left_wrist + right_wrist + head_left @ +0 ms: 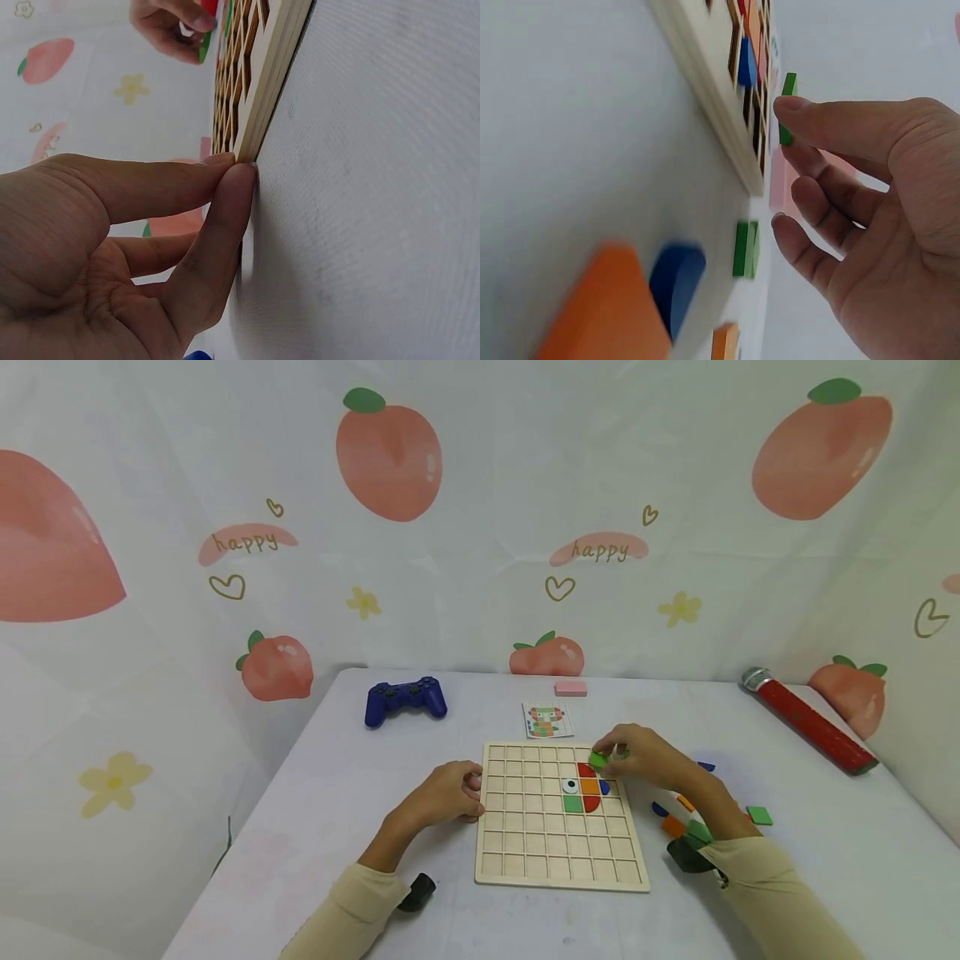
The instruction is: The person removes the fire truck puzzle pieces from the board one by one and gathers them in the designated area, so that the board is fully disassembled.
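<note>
Pinching the grid board [562, 884] at its left edge with our left hand [448, 793], we pinch a green tile [598, 760] over its far right area with our right hand [639, 753]. We judge progress early: one cluster [590, 786] seated, most cells [534, 821] bare, loose pieces [672, 827] lying right.

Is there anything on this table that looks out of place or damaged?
No visible damage. The blue game controller at back left and red microphone at back right look odd, seemingly unrelated to the wooden grid board.
</note>
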Available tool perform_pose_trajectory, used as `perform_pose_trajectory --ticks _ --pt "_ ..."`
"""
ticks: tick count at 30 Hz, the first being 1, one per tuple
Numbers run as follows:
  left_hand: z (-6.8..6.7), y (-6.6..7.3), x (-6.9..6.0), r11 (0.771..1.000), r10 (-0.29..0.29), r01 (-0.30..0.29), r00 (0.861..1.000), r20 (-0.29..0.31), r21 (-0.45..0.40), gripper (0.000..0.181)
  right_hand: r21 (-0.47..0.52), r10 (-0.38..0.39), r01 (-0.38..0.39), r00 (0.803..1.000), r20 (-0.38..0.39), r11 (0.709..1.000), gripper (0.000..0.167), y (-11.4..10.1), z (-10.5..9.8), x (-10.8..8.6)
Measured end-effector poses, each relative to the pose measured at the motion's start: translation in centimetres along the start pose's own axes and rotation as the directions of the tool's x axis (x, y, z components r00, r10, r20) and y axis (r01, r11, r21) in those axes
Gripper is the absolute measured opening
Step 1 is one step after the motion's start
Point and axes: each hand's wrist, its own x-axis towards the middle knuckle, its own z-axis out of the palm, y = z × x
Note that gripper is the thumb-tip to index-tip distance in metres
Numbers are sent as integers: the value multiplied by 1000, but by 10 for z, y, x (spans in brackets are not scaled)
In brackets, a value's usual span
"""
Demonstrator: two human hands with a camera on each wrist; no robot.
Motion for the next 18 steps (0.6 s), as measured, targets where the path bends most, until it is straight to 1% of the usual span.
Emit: perform_pose_trajectory --ticks 5,12,18 --pt "0 0 0 1000 3 -3 1000 0 -2 62 -3 -21 21 999 25 1000 32 -11 7 5" --pt "-1 -1 0 1000 1 -1 1000 -3 14 63 -56 -74 76 997 33 996 25 -18 17 12" --pt "0 -1 1 1000 -2 2 1000 -2 15 63 -58 -62 64 997 41 996 23 -23 23 17"
